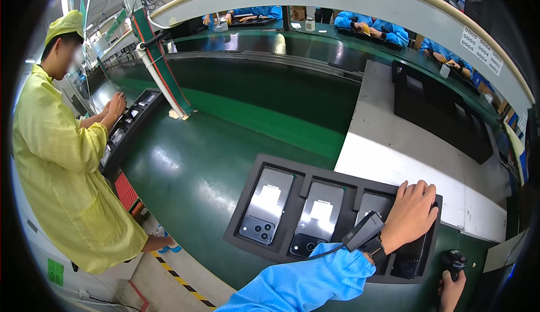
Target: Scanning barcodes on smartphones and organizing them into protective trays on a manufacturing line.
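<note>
Ylw-coated co-worker (62,160) stands nr wht pole (160,80)

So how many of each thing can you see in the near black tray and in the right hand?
Grey phones in the tray, one partly hidden: 3
Dark glossy slab in the tray, kind unclear: 1
Black handheld device in the right hand: 1
Total: 5

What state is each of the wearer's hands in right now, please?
Left hand: over the right end of the black tray, fingers bent; whether it grips anything cannot be told.
Right hand: closed, holding a black handheld device.
</note>
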Demonstrator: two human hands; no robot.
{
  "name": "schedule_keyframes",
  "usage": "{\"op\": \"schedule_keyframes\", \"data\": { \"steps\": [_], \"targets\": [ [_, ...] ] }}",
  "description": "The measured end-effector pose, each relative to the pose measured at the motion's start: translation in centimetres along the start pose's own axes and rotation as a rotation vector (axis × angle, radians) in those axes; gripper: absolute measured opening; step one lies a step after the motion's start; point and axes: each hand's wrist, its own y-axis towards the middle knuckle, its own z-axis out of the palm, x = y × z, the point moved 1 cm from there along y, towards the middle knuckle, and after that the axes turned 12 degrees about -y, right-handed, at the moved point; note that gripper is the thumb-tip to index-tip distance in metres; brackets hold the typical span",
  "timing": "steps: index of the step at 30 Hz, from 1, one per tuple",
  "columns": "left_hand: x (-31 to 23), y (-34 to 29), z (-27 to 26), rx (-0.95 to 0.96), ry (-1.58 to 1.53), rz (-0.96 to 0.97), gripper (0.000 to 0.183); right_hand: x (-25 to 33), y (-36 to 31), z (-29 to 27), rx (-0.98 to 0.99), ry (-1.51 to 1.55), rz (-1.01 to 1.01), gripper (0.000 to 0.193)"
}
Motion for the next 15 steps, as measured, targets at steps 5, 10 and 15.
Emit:
{"op": "schedule_keyframes", "data": {
  "steps": [5,10,15],
  "targets": [
    [0.1,-0.2,0.3,-0.038,0.049,0.037,0.022,0.4,-0.1,0.4,-0.076,0.135,-0.048,0.022],
    [0.2,-0.3,0.5,-0.039,0.062,0.060,0.022,-0.3,0.2,0.2,-0.085,0.114,-0.092,0.024],
    [0.3,-0.3,0.5,-0.045,0.053,0.065,0.021,-0.5,0.2,0.1,-0.081,0.087,-0.088,0.025]
  ]
}}
